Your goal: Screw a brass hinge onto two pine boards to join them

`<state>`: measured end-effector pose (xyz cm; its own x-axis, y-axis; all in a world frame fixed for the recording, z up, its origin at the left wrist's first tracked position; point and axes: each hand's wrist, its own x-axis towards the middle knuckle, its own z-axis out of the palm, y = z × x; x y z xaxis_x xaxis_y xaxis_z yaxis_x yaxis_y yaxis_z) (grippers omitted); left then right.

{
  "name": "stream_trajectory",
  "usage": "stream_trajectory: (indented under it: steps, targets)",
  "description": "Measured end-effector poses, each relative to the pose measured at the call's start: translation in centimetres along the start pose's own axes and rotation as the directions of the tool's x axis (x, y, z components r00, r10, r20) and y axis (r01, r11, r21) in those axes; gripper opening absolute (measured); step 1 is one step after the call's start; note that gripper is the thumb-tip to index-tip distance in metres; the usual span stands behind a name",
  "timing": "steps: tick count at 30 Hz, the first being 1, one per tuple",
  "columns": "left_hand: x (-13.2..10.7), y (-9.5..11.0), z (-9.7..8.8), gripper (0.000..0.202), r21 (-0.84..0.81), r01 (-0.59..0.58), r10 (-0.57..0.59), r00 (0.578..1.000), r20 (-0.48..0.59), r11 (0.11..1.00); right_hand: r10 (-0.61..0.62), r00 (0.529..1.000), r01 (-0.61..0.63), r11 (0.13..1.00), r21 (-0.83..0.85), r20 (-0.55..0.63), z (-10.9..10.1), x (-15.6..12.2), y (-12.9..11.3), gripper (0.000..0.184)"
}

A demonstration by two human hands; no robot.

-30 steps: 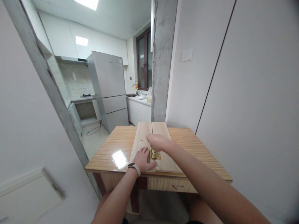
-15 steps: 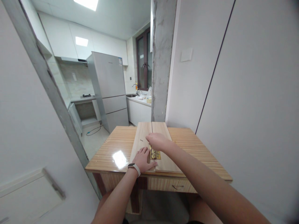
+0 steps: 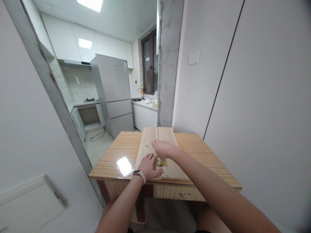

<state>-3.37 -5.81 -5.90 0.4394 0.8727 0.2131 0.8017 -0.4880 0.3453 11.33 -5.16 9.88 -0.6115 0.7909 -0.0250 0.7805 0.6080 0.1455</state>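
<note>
Two pale wooden boards, a left board and a right board, lie side by side on a wood-grained table. A brass-coloured hinge spans the seam between them, partly covered by my hands. My left hand, a band on its wrist, rests flat on the left board beside the hinge, its fingers spread and thumb reaching across the seam. Just above the hinge, my right hand is closed in a fist; whatever it grips is hidden. A small screw lies loose on the left board.
Below the tabletop is a drawer with a handle. A grey pillar and a white wall stand behind and to the right. Further off are a fridge and a sink counter.
My right hand has turned slightly at the wrist and shifted a little lower over the hinge. My left hand, the boards and the loose screw have stayed in place.
</note>
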Motion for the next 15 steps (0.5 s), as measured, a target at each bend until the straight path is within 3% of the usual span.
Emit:
stream_trajectory:
  steps: [6,15]
  targets:
    - [0.09,-0.20,0.27,0.087,0.007,0.007,-0.007,1.000,-0.005,1.000,0.003,1.000,-0.004,0.999,-0.042,-0.013,-0.81,-0.10,0.08,0.022]
    - [0.28,-0.78,0.95,0.091,0.020,-0.009,0.010,0.999,-0.041,1.000,0.007,1.000,-0.008,0.999,-0.032,-0.022,-0.93,-0.18,0.15,0.022]
